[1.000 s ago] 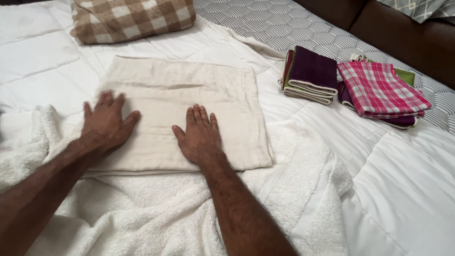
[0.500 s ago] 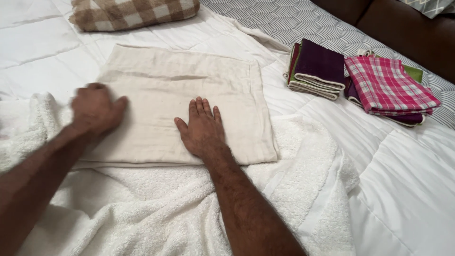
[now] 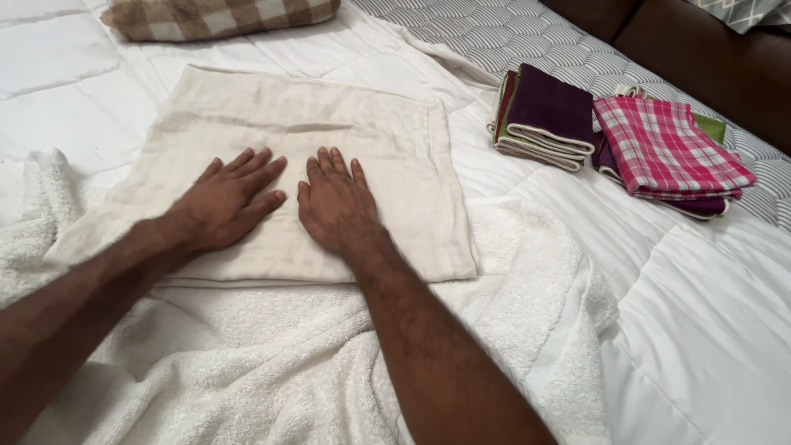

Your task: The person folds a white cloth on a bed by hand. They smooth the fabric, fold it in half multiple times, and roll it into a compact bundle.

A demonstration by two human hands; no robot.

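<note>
A: Hands first?

B: Left hand (image 3: 227,202) lies flat, palm down, fingers spread, grasping nothing. It rests on the folded cream cloth (image 3: 288,165), centre-left of frame. Right hand (image 3: 334,202) is just beside it, also flat and released, fingers close together, pressing the same cloth.

A: Cloth position?

B: Middle of the frame, left of centre, folded to a rough rectangle. It lies on a fluffy white towel (image 3: 511,272) that spreads out under it toward the lower frame and right. Both sit on the bed (image 3: 709,330) with a white quilted cover.

A: Anything else?

B: Upper right, a stack of folded cloths (image 3: 548,115) with a dark purple one on top. Touching it on the right, a pink checked cloth (image 3: 667,148) on another small pile, a green edge showing behind. Top left, a brown-and-white checked pillow (image 3: 214,16), well apart from the hands. Grey patterned sheet (image 3: 494,37) along the top, dark brown headboard (image 3: 700,58) at the upper right corner.
</note>
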